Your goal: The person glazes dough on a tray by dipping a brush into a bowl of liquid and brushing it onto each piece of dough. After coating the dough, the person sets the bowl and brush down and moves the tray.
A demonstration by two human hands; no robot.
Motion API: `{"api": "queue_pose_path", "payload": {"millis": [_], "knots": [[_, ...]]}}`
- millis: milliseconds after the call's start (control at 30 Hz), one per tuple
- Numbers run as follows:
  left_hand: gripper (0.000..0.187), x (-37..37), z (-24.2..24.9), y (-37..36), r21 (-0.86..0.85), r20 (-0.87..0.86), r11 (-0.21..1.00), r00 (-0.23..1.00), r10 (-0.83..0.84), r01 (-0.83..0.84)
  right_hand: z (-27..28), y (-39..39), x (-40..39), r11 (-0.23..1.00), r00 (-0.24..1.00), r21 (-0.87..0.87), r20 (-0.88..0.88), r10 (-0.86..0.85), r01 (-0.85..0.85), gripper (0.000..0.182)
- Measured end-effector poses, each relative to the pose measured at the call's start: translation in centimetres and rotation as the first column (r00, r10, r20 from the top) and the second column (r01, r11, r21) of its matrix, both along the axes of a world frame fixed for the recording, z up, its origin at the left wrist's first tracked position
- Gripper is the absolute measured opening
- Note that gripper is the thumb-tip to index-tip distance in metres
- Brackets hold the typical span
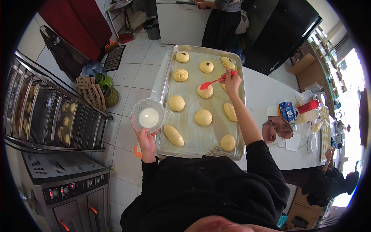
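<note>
My left hand (146, 140) is closed around a clear bowl (135, 116) with milky white liquid (149, 117) in it, beside the tray's left edge. In my right hand (231, 82) is a red pastry brush (208, 84), its head touching or just above a round bun (205, 91). Below lies a large metal baking tray (188, 151) with several pale dough pieces. Some are round, such as one bun (203, 117); a long roll (174, 135) lies front left. A bun with a dark topping (206, 66) sits near the back. My right hand partly hides a piece at the right edge.
Right of the tray, the white table (257, 94) bears brown dough (276, 128), a blue carton (286, 111) and a red-topped container (309, 106). A tray rack (58, 116) and oven (65, 185) stand left. One person (222, 23) is behind, another (332, 179) at right.
</note>
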State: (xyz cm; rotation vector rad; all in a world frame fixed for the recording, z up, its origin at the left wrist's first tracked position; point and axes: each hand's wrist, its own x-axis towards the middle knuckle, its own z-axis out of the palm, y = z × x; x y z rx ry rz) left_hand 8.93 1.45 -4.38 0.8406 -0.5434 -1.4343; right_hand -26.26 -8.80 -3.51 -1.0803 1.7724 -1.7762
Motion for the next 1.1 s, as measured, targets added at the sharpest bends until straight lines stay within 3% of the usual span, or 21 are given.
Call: {"api": "queue_pose_path", "payload": {"millis": [67, 167, 267, 367, 467, 567, 667, 800, 900, 1000, 1100], "knots": [[0.077, -0.2, 0.0, 0.0, -0.004, 0.016, 1.0, 0.999, -0.03, 0.03, -0.5, 0.0, -1.0, 0.998, 0.996, 0.0, -0.054, -0.065, 0.065, 0.045], [0.074, -0.9, -0.1, 0.0, -0.01, 0.061, 0.999, 0.997, -0.049, 0.049, -0.9, 0.2, -1.6, 0.983, 0.991, -0.127, 0.037, -0.127, 0.13, 0.045], [0.075, -1.6, -0.2, 0.1, -0.004, 0.058, 0.996, 0.994, -0.093, 0.093, -1.8, 0.5, -1.8, 0.998, 0.996, -0.006, 0.067, -0.061, 0.062, 0.045], [0.074, -2.3, -0.2, 0.3, 0.001, 0.037, 0.986, 0.986, -0.165, 0.165, -2.2, 0.9, -2.5, 0.985, 0.976, -0.082, 0.17, -0.134, 0.15, 0.044], [0.072, -3.3, -0.6, 0.3, -0.001, 0.027, 0.975, 0.975, -0.22, 0.22, -2.8, 1.8, -3.4, 0.989, 0.974, -0.083, 0.2, -0.106, 0.125, 0.042], [0.075, -5.5, -0.5, 0.2, 0.029, 0.037, 0.971, 0.97, -0.24, 0.239, -1.7, 3.9, -3.8, 0.985, 0.976, -0.042, 0.147, -0.159, 0.166, 0.041], [0.074, -7.7, -0.5, 0.0, 0.068, 0.028, 0.941, 0.942, -0.334, 0.331, 1.8, 7.0, -3.9, 0.962, 0.966, -0.192, 0.213, -0.15, 0.192, 0.042], [0.076, -10.6, -1.5, -0.6, 0.023, -0.015, 0.893, 0.894, -0.448, 0.449, 6.5, 11.5, -0.7, 0.958, 0.978, -0.288, 0.197, 0.065, -0.006, 0.039], [0.075, -12.7, -1.8, -0.8, 0.027, 0.024, 0.866, 0.866, -0.499, 0.499, 6.9, 13.4, 2.1, 0.96, 0.963, -0.237, 0.184, 0.197, -0.151, 0.04], [0.077, -13.9, -2.1, -0.9, 0.018, 0.015, 0.837, 0.837, -0.547, 0.547, 5.2, 13.8, 2.8, 0.981, 0.984, -0.101, 0.034, 0.173, -0.169, 0.04], [0.078, -14.5, -1.6, -0.5, 0.011, 0.001, 0.824, 0.824, -0.567, 0.567, 5.1, 14.4, 2.4, 0.98, 0.985, -0.106, -0.055, 0.165, -0.17, 0.041]]}}
